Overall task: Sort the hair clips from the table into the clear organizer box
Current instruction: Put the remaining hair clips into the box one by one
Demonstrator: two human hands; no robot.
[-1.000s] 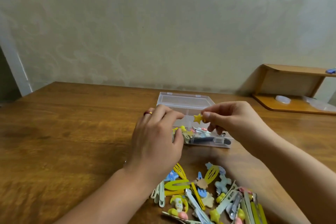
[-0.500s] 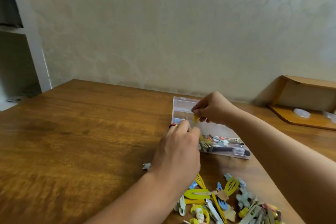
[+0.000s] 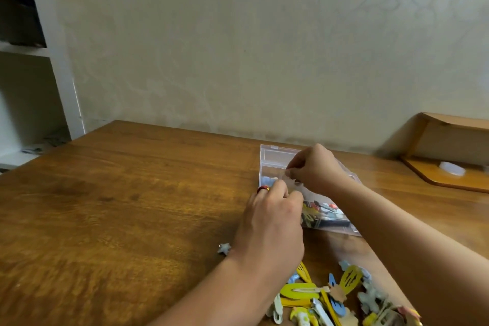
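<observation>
The clear organizer box lies open on the wooden table, with blue clips in a left compartment and mixed clips in the near one. My left hand, wearing a red ring, curls its fingers over the box's left front edge. My right hand hovers over the middle of the box with its fingertips pinched together; the yellow star clip it carried is hidden behind them. A pile of hair clips, mostly yellow, lies near the table's front. A small grey star clip lies alone, left of my left wrist.
A low wooden shelf stands at the right against the wall, with a white round lid on it. White shelving rises beyond the table's left corner. The wall runs close behind the box.
My right hand has carried the yellow star clip from above the near compartment down into the middle of the box. The view has shifted left. My left hand stays on the box.
</observation>
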